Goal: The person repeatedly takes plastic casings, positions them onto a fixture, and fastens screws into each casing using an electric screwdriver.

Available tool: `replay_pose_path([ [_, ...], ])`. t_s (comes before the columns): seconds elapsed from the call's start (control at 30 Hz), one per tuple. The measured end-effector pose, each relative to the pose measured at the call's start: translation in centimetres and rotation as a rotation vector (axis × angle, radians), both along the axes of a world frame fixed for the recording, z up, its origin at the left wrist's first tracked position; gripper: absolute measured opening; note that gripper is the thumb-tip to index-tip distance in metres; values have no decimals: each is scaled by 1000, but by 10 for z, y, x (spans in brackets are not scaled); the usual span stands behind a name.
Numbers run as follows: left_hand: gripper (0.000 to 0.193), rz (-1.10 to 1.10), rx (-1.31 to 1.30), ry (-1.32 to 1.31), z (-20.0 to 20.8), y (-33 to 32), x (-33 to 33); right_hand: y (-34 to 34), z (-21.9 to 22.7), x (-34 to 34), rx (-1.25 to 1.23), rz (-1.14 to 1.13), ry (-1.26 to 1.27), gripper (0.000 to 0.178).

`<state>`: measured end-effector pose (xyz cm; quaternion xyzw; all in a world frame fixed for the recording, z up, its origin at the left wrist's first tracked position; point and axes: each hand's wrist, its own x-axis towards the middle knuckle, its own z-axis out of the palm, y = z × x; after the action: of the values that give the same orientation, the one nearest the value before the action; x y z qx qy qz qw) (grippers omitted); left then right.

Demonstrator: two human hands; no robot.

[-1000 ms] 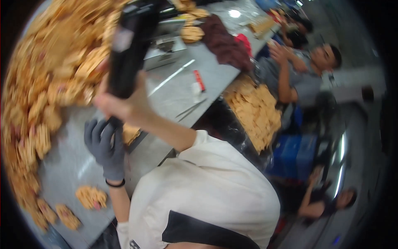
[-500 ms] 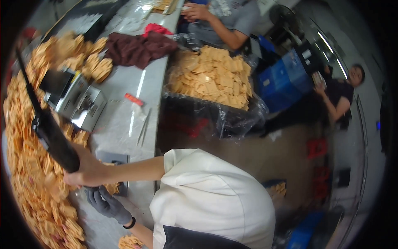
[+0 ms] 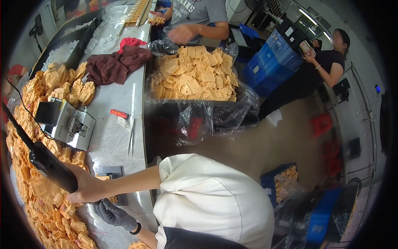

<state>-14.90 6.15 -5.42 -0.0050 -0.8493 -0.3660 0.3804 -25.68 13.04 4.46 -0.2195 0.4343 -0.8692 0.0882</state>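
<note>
My bare right hand (image 3: 85, 182) is wrapped round a black electric screwdriver (image 3: 54, 170), its thick cord rising to the upper left. Just below, my left hand (image 3: 116, 215), in a grey glove, has its fingers bent in close to the underside of my right hand. Whatever those fingertips may hold is hidden. Behind my right forearm lies a grey fixture (image 3: 111, 170), with a tan plastic part partly showing beside it. A silver screw feeder (image 3: 74, 128) with a dark top stands above my right hand. Heaped tan plastic parts (image 3: 33, 186) spread along the left.
Tweezers (image 3: 131, 139) and a small red-handled tool (image 3: 119, 113) lie on the metal table (image 3: 110, 145). Farther back is a brown cloth (image 3: 118, 64). A plastic-lined bin (image 3: 178, 110) brimming with tan parts stands beside the table. One co-worker (image 3: 197, 20) sits behind it; another person (image 3: 327, 62) is at right.
The whole view has shifted, so table and bin appear farther left. Both my hands keep nearly the same pose. The seated co-worker's hands have moved apart, and one is blurred above the bin.
</note>
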Motion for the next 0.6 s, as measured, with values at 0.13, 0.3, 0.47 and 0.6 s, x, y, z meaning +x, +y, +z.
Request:
replay_pose_path([
  [0.13,15,26,76,-23,-8,-7,5,21,29,14,1,156,-96,70],
  [0.3,15,21,1,18,-13,-14,4,9,17,11,33,125,-59,71],
  [0.47,18,2,83,18,-14,-10,1,-5,6,6,42,-38,86,69],
  [0.6,24,34,142,11,-15,-11,3,-5,10,8,29,41,30,66],
])
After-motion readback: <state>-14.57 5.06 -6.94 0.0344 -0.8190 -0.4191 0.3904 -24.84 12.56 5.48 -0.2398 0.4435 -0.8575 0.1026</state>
